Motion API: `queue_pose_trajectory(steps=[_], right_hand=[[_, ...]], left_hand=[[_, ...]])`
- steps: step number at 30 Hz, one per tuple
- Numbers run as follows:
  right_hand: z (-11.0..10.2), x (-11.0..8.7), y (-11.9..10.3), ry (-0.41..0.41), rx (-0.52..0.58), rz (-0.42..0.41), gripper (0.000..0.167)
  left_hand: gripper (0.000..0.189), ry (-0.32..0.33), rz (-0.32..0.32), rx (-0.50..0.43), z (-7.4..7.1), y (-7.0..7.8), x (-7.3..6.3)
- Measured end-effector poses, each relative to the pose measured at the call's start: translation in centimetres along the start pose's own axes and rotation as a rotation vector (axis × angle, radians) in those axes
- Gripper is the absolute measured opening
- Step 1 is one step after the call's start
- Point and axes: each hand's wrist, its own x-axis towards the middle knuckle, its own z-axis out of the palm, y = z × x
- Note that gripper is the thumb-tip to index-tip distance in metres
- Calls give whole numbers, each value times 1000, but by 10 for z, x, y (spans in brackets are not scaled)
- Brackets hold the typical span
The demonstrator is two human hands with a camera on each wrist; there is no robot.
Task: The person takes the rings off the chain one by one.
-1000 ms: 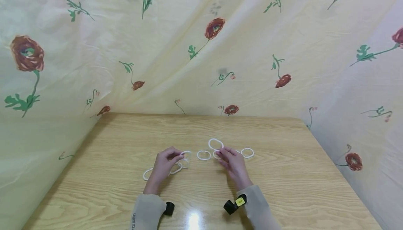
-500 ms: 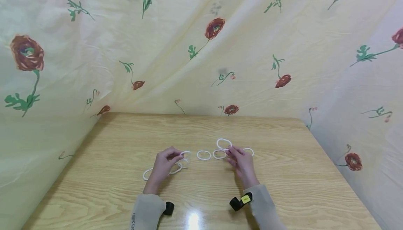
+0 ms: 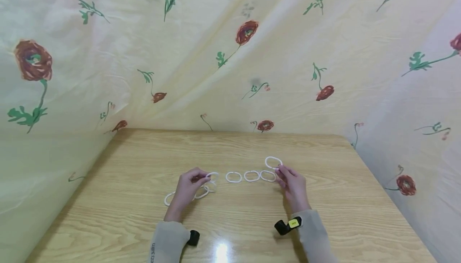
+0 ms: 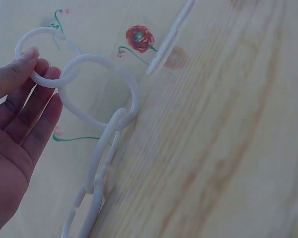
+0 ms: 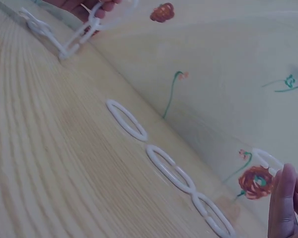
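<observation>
My left hand pinches a white oval plastic chain link between thumb and fingers. From that link hangs a short chain of linked rings, its lower part lying on the table behind the left wrist. My right hand pinches one separate white link, lifted above the table. Between the hands, three white links lie in a row. The left one stands apart; the other two meet at their ends, and whether they are joined I cannot tell.
The light wooden table reaches back to a cream cloth printed with red flowers, which hangs behind it and at both sides. Black wrist cameras sit on both sleeves. A light glare shows at the table's front.
With its link, my right hand has moved to the right, uncovering the middle links. The rightmost link seen earlier is now hidden by that hand. My left hand has stayed still.
</observation>
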Motion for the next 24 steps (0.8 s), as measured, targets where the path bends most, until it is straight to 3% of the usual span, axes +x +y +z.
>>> queue_pose_trajectory(steps=[11,24], right_hand=[[-32,8,-22,81,88,11,28],[-66,23,-36,200,1,17,38]], left_hand=[[14,-3,15,-22,-2,-2,0],[9,23,12,-24,-3,-3,-2]])
